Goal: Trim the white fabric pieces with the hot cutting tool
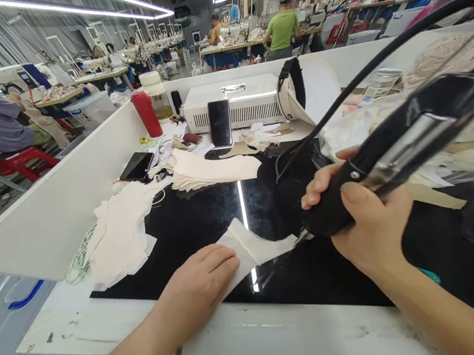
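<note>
A cream-white cut fabric piece (268, 246) lies on the black glossy board, a pale strip along its curved upper edge. My left hand (209, 266) rests flat on its left part, fingers stretched out and pressing down, not gripping it. My right hand (365, 212) is closed around a bulky black corded hand tool (391, 144) with a metal lever along its side. The tool's thin metal tip (302, 236) is at the fabric's right-hand end; whether it touches is unclear. Part of the tool's grip is hidden by my fingers.
Stacked fabric pieces (213, 166) and a looser pile (117, 235) lie left and behind. Two phones (220, 122), a red bottle (146, 114) and a white vented box (233, 104) stand at the back. A black cable (351, 82) arches across the right. Low white walls (47, 210) border the table.
</note>
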A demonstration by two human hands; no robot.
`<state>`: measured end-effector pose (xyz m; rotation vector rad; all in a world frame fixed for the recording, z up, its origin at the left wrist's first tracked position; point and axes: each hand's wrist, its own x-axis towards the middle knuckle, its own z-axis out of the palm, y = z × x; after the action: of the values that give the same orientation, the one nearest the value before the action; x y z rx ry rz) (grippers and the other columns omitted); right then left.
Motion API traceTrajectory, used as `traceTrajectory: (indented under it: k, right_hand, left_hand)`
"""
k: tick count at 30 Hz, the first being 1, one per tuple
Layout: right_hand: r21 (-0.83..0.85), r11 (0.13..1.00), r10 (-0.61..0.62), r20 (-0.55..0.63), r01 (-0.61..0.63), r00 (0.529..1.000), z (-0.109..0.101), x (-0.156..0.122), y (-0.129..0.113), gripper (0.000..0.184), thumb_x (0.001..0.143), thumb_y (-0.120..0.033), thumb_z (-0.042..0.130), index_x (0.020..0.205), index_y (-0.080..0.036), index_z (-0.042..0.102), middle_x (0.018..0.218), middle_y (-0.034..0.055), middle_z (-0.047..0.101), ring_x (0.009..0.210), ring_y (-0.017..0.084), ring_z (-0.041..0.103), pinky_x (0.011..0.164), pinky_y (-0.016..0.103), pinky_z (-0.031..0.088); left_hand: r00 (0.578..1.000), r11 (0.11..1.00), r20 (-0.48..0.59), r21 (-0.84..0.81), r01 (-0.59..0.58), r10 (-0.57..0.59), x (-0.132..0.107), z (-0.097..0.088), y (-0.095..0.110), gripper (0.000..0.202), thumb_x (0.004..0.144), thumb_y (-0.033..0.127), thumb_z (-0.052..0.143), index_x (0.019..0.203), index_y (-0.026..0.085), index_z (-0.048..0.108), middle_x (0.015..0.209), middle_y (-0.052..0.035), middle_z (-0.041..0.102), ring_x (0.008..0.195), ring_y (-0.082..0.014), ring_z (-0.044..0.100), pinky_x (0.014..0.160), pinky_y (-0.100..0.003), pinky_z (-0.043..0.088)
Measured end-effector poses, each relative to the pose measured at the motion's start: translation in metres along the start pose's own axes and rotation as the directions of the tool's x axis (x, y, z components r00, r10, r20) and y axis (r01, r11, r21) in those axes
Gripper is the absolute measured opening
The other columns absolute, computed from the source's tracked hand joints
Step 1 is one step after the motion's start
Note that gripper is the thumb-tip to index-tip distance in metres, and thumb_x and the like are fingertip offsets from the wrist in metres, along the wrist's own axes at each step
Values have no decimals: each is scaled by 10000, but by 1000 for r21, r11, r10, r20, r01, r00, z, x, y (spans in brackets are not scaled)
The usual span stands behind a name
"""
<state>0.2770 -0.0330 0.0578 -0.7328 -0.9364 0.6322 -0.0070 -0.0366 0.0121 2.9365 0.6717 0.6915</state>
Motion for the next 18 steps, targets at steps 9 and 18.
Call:
traceTrajectory:
  k: [9,18]
  right_hand:
    - [48,998,39,-12,-39,999,12,10,7,490,825,-503,1019,1148,-300,711,818,-60,728,636,168,672,614,335,611]
    - [88,994,67,50,-71,997,25,0,15,370,878,-423,959,1099,-279,699,838,-61,758,630,144,702,631,300,648]
  left_hand:
    - [942,954,250,-142,265,-224,25,-17,24,214,1171,145,594,1057,213,762,1032,-21,768,829,-164,770,762,-281,667]
    - [936,963,352,-248,106,-12,89,-7,-37,453,1117,341,830,1518,242,643,1565,-130,747,1648,-318,585,1376,-612,490]
